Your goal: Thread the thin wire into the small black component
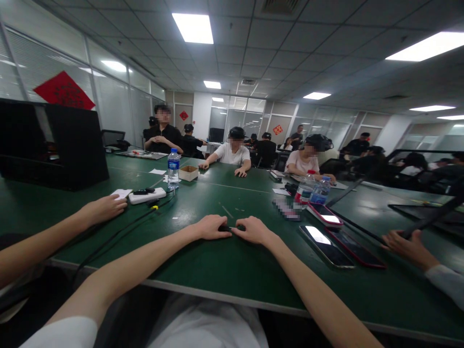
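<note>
Both my hands rest on the green table point(203, 270) in front of me, close together. A small dark object point(225, 228) lies between them, too small to make out. My left hand point(210, 227) has its fingers curled round this object, the thumb along its near side. Just to the right, my right hand point(253, 229) is closed, with thumb and fingertips brought together near the object's light-coloured end. Whatever sits within the right fingertips is too small to tell.
Left: another person's hand point(108, 208), a white power strip point(148, 195), cables, a water bottle point(173, 169) and a small box point(189, 173). Right: phones point(326, 247), bottles point(319, 190), a black frame and a person's hand point(411, 247). People sit across the table.
</note>
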A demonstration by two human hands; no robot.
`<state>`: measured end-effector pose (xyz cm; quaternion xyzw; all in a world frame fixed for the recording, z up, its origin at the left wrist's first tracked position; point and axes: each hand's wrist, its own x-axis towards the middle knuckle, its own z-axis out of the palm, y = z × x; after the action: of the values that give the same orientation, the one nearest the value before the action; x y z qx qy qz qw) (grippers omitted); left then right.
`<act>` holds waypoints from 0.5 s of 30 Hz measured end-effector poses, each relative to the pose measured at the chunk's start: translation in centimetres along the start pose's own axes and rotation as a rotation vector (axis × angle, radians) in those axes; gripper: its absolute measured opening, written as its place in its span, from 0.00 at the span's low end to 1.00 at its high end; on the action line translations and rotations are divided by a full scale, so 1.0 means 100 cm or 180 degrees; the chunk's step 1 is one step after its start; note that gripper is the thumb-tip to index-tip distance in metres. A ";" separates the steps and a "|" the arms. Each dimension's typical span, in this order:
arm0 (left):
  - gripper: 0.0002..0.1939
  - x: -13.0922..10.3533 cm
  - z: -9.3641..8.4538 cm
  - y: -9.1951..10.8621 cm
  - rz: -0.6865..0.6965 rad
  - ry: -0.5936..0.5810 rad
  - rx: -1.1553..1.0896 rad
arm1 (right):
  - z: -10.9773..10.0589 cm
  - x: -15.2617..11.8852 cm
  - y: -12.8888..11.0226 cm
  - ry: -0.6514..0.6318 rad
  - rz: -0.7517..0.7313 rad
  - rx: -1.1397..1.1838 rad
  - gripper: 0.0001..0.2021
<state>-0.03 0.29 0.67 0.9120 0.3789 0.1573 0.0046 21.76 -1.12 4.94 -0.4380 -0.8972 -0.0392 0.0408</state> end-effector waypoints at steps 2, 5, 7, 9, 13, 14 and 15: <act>0.23 0.000 0.000 0.000 0.0002 0.0000 -0.0010 | -0.001 0.000 0.000 -0.0024 -0.0023 0.0047 0.26; 0.22 0.000 0.000 0.000 -0.0020 -0.0021 -0.0049 | 0.000 0.000 0.000 -0.0028 -0.0022 0.0050 0.26; 0.22 0.000 -0.001 0.001 -0.0023 -0.0032 -0.0067 | 0.001 0.000 0.000 -0.0016 -0.0013 0.0045 0.26; 0.22 0.000 -0.001 0.001 -0.0013 -0.0034 -0.0068 | 0.001 0.001 0.000 0.0000 -0.0007 0.0042 0.25; 0.23 0.000 -0.003 0.002 -0.0039 -0.0073 -0.0059 | 0.002 0.001 0.001 0.0005 -0.0008 0.0014 0.25; 0.23 0.000 -0.003 0.003 -0.0044 -0.0082 -0.0059 | 0.003 0.001 0.002 0.0005 0.0000 0.0007 0.25; 0.23 0.000 -0.004 0.003 -0.0045 -0.0090 -0.0062 | 0.003 0.001 0.002 0.0005 0.0006 -0.0001 0.25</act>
<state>0.07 0.01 1.08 0.9113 0.3837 0.1480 0.0201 21.81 -0.89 4.67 -0.4389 -0.8967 -0.0397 0.0414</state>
